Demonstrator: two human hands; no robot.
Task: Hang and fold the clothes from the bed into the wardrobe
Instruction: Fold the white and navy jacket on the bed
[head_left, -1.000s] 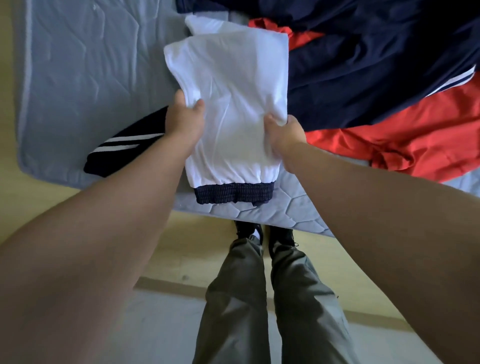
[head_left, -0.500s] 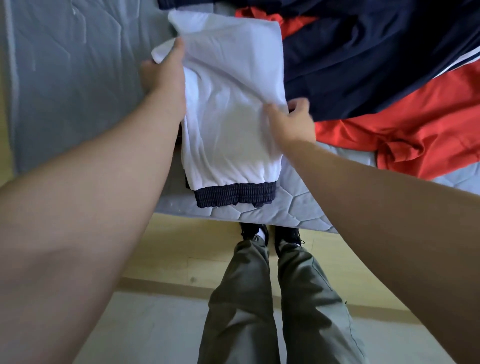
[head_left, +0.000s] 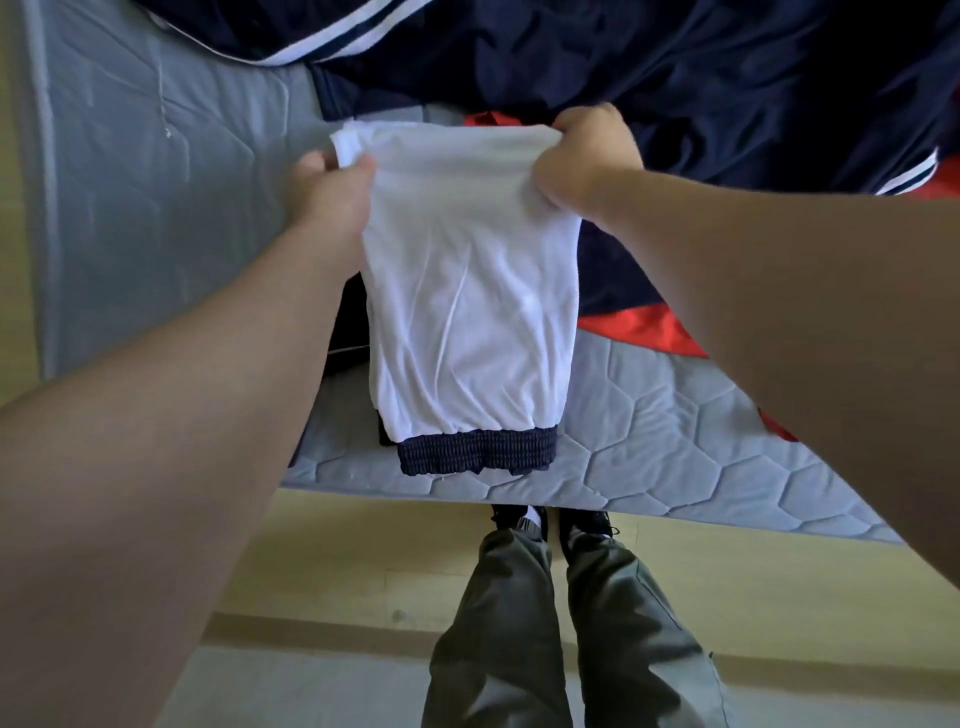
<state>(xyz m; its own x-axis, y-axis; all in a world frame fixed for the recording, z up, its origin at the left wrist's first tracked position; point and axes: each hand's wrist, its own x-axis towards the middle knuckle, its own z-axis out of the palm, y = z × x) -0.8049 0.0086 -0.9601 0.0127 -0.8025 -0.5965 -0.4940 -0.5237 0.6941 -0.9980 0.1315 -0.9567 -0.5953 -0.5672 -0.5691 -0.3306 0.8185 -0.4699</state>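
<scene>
Bed (head_left: 649, 441), grey quilted mattress. White garment (head_left: 467, 312), its navy ribbed band (head_left: 475, 451) at the bed's near edge. Left hand (head_left: 332, 202): fingers pinch its far left corner. Right hand (head_left: 587, 156): fingers curled round its far right corner. Navy garment (head_left: 675, 67) and red garment (head_left: 639, 327), farther in on the bed.

Both hands are pinching the far corners of the white garment (head_left: 467, 291), left hand (head_left: 332, 192) at its 10 o'clock, right hand (head_left: 587, 150) at 1. Its navy ribbed band (head_left: 475, 452) sits at 6, near the edge of the bed (head_left: 649, 431). Navy clothes (head_left: 623, 62) piled from 12 to 2, a red piece (head_left: 639, 327) peeking out at 3, grey trousers (head_left: 571, 623) way down at 6
</scene>
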